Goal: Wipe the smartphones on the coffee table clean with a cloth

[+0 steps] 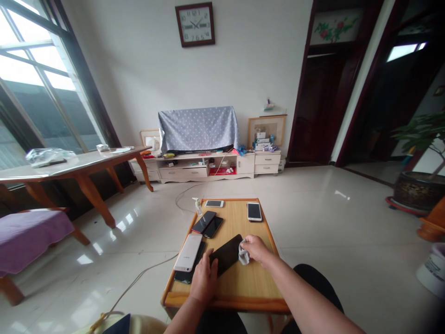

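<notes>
Left hand [204, 280] lies open, pressing a black phone [225, 255]; right hand [253, 248] pinches a grey cloth [244, 253] against its edge. 6 other phones [203, 221] lie beyond and left of the grip, on a wooden tray [225, 304].

You had a low table [243, 285] before you, with a smartphone [188, 253] stacked on a second smartphone [184, 276] at its near left corner. A pump bottle [198, 207] stood at the far left corner, and a third smartphone [254, 211] lay near the far right corner.
</notes>
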Tool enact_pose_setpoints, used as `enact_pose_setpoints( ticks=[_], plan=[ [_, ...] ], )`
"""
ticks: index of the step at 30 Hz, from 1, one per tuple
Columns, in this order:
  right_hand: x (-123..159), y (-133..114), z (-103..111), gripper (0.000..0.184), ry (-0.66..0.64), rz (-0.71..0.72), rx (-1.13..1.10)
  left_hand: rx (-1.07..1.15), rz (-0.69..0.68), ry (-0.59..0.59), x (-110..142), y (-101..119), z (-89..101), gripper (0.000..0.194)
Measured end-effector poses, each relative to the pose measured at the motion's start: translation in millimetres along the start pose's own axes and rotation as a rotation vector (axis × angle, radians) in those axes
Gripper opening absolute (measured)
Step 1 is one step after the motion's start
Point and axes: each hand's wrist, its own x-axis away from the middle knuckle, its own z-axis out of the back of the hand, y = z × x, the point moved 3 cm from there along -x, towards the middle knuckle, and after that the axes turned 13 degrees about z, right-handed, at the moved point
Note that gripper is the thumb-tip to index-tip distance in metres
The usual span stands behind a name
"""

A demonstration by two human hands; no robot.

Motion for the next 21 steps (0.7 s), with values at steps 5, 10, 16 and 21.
enact_pose_setpoints(
  ticks=[5,10,16,21],
  plan=[
    [0,4,1,0.01,-0.01,-0.035,0.035,-0.013,-0.055,0.051,-3,-3,-4.2,0.039],
    [-2,5,1,0.011,-0.004,-0.047,0.146,-0.078,-0.085,0.025,-4,1,-4.4,0.037],
    [9,-4,3,0.01,0.066,0.026,0.341,-0.147,-0.129,0.033,-2,4,-5.7,0.036],
    [28,-17,-1,0.011,0.115,0.12,0.5,-0.305,-0.147,0.096,-1,3,-8.7,0.039]
  ],
)
